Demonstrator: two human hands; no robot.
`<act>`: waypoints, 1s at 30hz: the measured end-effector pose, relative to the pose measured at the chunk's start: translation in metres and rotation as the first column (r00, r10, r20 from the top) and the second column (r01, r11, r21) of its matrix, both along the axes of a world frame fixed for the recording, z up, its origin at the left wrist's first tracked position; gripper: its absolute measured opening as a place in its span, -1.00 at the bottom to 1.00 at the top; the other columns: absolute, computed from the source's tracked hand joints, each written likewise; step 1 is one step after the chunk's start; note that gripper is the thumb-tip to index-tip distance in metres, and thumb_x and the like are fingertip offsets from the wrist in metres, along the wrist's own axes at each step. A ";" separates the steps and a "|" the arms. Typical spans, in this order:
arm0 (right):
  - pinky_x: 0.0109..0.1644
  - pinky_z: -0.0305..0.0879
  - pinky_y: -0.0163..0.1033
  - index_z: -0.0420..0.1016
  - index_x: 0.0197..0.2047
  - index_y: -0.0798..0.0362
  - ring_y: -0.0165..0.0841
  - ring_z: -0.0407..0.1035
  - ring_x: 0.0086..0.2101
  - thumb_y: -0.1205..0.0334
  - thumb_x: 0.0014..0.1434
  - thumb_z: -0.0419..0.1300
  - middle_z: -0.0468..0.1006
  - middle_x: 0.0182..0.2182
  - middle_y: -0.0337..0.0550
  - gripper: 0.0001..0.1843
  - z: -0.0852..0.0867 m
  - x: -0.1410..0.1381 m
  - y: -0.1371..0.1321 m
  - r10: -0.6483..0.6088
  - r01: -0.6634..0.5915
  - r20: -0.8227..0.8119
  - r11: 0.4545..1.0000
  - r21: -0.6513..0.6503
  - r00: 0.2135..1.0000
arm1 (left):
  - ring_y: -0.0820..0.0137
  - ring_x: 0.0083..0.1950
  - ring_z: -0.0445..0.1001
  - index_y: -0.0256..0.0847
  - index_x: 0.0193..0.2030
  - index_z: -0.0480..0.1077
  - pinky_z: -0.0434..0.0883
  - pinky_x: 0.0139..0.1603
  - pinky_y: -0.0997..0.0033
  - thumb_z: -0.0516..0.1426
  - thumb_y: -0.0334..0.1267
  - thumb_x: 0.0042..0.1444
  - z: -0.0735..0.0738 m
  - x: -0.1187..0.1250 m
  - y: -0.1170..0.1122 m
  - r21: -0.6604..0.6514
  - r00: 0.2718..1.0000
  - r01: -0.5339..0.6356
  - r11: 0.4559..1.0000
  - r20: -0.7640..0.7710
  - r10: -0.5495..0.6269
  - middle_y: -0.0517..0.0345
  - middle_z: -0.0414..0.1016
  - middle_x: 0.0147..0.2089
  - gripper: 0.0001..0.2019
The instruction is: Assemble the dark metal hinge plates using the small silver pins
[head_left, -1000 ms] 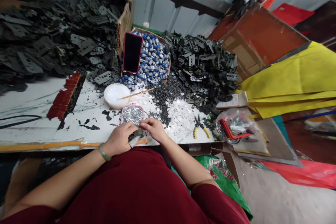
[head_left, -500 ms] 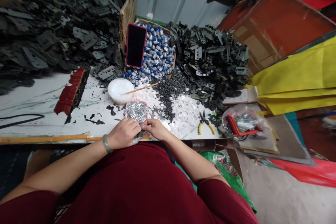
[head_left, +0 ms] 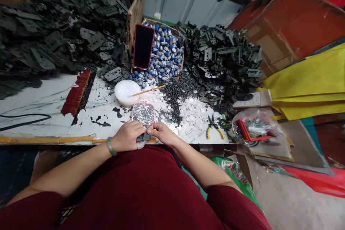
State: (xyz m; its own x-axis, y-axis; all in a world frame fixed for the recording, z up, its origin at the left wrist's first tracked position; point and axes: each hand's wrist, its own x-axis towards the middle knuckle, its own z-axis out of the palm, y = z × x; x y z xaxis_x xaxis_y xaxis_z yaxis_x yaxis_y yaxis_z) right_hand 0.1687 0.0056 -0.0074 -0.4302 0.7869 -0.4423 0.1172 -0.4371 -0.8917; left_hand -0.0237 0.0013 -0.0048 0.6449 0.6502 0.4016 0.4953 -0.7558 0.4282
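Observation:
My left hand (head_left: 128,136) and my right hand (head_left: 161,133) meet at the near edge of the table, both pinched on a small dark metal bracket (head_left: 144,137). A green bangle circles my left wrist. Just beyond my fingers sits a small pink tray of shiny metal pins (head_left: 143,113). A white bowl (head_left: 126,92) with a wooden stick (head_left: 148,90) lies further back, next to heaps of small dark grey caps (head_left: 178,91) and white caps (head_left: 192,116).
A phone (head_left: 143,46) leans against a box of blue-and-silver cylinders (head_left: 165,57). Big piles of dark metal brackets (head_left: 54,39) fill the left and centre-right (head_left: 221,61). Yellow-handled pliers (head_left: 214,127) and a bag of parts (head_left: 252,127) lie at right. Yellow fabric (head_left: 309,82) beyond.
The view has shifted a little, so everything sits slightly right and lower. My hands stay together at the table edge, working the same small bracket.

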 end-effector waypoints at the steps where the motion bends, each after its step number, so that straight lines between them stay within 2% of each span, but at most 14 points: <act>1: -0.29 0.13 -0.32 0.37 -0.48 0.13 -0.49 0.19 -0.46 -0.22 -0.17 0.34 0.36 -0.52 -0.31 -0.47 0.000 0.001 0.001 0.035 -0.035 0.008 0.999 0.032 0.999 | 0.33 -0.41 0.27 -0.19 -0.44 0.31 0.19 -0.39 0.31 0.06 -0.20 0.07 0.000 0.000 -0.001 0.017 0.999 0.003 1.000 -0.034 -0.003 0.12 0.35 -0.48 -0.86; 4: -0.29 0.17 -0.30 0.33 -0.38 0.10 -0.45 0.22 -0.43 -0.32 -0.05 0.20 0.35 -0.47 -0.28 -0.42 0.008 0.006 0.003 0.172 -0.168 -0.013 0.973 0.157 0.985 | 0.30 -0.38 0.27 -0.22 -0.32 0.33 0.21 -0.37 0.28 0.04 -0.18 0.07 0.002 -0.002 -0.002 0.000 0.996 0.031 1.000 -0.084 -0.031 0.09 0.35 -0.42 -0.84; 6: -0.27 0.20 -0.27 0.31 -0.29 0.09 -0.41 0.23 -0.39 -0.37 0.01 0.11 0.37 -0.40 -0.22 -0.39 0.018 0.010 0.004 0.270 -0.290 0.106 0.888 0.357 0.957 | 0.30 -0.37 0.29 -0.23 -0.26 0.32 0.22 -0.36 0.28 0.02 -0.20 0.09 0.005 -0.002 -0.003 -0.016 0.995 0.058 0.998 -0.081 -0.059 0.09 0.36 -0.40 -0.83; 8: -0.23 0.20 -0.22 0.30 -0.26 0.09 -0.35 0.23 -0.34 -0.39 0.04 0.05 0.38 -0.36 -0.14 -0.37 0.028 0.011 0.004 0.299 -0.447 0.339 0.692 0.567 0.892 | 0.30 -0.36 0.31 -0.22 -0.26 0.31 0.23 -0.37 0.29 0.01 -0.21 0.11 0.008 -0.003 -0.003 -0.016 0.995 0.085 0.996 -0.050 -0.086 0.09 0.37 -0.39 -0.85; 10: -0.21 0.18 -0.18 0.29 -0.31 0.09 -0.31 0.21 -0.33 -0.37 0.11 -0.03 0.37 -0.37 -0.09 -0.39 0.036 0.011 0.003 0.247 -0.582 0.533 0.455 0.674 0.810 | 0.30 -0.35 0.33 -0.21 -0.28 0.30 0.24 -0.36 0.30 0.01 -0.20 0.13 0.012 -0.003 -0.004 -0.014 0.994 0.109 0.994 -0.013 -0.110 0.09 0.39 -0.39 -0.86; 11: -0.21 0.17 -0.18 0.28 -0.34 0.08 -0.30 0.19 -0.34 -0.35 0.15 -0.08 0.36 -0.40 -0.08 -0.41 0.038 0.010 0.003 0.219 -0.622 0.586 0.363 0.694 0.780 | 0.31 -0.36 0.34 -0.20 -0.29 0.30 0.25 -0.35 0.30 0.02 -0.19 0.13 0.014 -0.003 -0.005 -0.017 0.993 0.120 0.993 0.003 -0.120 0.09 0.39 -0.39 -0.86; 12: -0.22 0.17 -0.18 0.27 -0.37 0.08 -0.30 0.19 -0.35 -0.32 0.20 -0.13 0.35 -0.42 -0.08 -0.42 0.039 0.009 0.004 0.202 -0.645 0.614 0.297 0.704 0.763 | 0.31 -0.36 0.34 -0.20 -0.30 0.30 0.26 -0.35 0.30 0.02 -0.19 0.13 0.016 -0.003 -0.005 -0.024 0.992 0.127 0.992 0.017 -0.127 0.09 0.40 -0.40 -0.86; 14: -0.24 0.16 -0.20 0.26 -0.38 0.07 -0.30 0.18 -0.37 -0.30 0.22 -0.20 0.34 -0.44 -0.09 -0.41 0.038 0.006 0.006 0.185 -0.647 0.620 0.246 0.722 0.762 | 0.33 -0.37 0.35 -0.19 -0.32 0.31 0.27 -0.34 0.31 0.01 -0.20 0.14 0.018 -0.003 -0.006 -0.059 0.990 0.128 0.990 0.059 -0.125 0.10 0.41 -0.42 -0.87; 15: -0.25 0.15 -0.21 0.26 -0.38 0.06 -0.30 0.18 -0.37 -0.31 0.22 -0.22 0.34 -0.45 -0.10 -0.39 0.037 0.005 0.007 0.179 -0.629 0.604 0.256 0.734 0.777 | 0.33 -0.38 0.35 -0.18 -0.33 0.30 0.28 -0.35 0.32 0.01 -0.19 0.15 0.018 -0.003 -0.006 -0.083 0.989 0.117 0.990 0.096 -0.109 0.11 0.41 -0.43 -0.86; 17: -0.28 0.15 -0.22 0.27 -0.37 0.06 -0.31 0.19 -0.39 -0.36 0.19 -0.24 0.34 -0.45 -0.11 -0.36 0.034 0.001 0.011 0.174 -0.567 0.542 0.327 0.755 0.822 | 0.35 -0.41 0.35 -0.18 -0.31 0.30 0.28 -0.36 0.33 0.02 -0.17 0.14 0.017 -0.003 -0.006 -0.132 0.979 0.060 0.989 0.201 -0.032 0.14 0.40 -0.44 -0.86; 21: -0.30 0.15 -0.25 0.30 -0.38 0.05 -0.34 0.20 -0.42 -0.33 0.18 -0.17 0.36 -0.46 -0.14 -0.40 0.030 -0.013 0.010 0.152 -0.452 0.442 0.516 0.727 0.884 | 0.35 -0.39 0.37 -0.16 -0.16 0.25 0.31 -0.35 0.33 0.01 -0.15 0.12 0.013 0.002 -0.012 -0.315 0.874 -0.162 0.935 0.395 0.284 0.16 0.42 -0.38 -0.80; 24: -0.33 0.13 -0.28 0.27 -0.49 0.04 -0.39 0.17 -0.46 -0.22 0.23 -0.14 0.32 -0.53 -0.19 -0.47 0.025 -0.026 0.003 0.094 -0.360 0.401 0.653 0.666 0.911 | 0.34 -0.31 0.38 -0.15 -0.14 0.23 0.34 -0.25 0.30 -0.01 -0.19 0.13 0.011 0.009 -0.016 -0.482 0.762 -0.245 0.841 0.440 0.475 0.15 0.41 -0.33 -0.82; 27: -0.39 0.11 -0.32 0.26 -0.51 0.06 -0.44 0.17 -0.50 -0.20 0.23 -0.12 0.29 -0.57 -0.24 -0.46 0.017 -0.035 0.002 0.075 -0.261 0.332 0.785 0.562 0.940 | 0.34 -0.23 0.37 -0.14 -0.20 0.28 0.35 -0.14 0.30 0.02 -0.18 0.12 0.010 0.016 -0.012 -0.654 0.657 -0.204 0.728 0.460 0.597 0.16 0.42 -0.30 -0.85; 30: -0.40 0.12 -0.33 0.28 -0.49 0.07 -0.44 0.20 -0.50 -0.22 0.26 -0.18 0.31 -0.58 -0.25 -0.42 0.008 -0.036 0.010 0.103 -0.259 0.334 0.846 0.467 0.937 | 0.36 -0.21 0.39 -0.16 -0.26 0.32 0.37 -0.12 0.33 0.04 -0.13 0.10 0.006 0.020 -0.001 -0.862 0.466 -0.002 0.507 0.448 0.763 0.18 0.44 -0.30 -0.82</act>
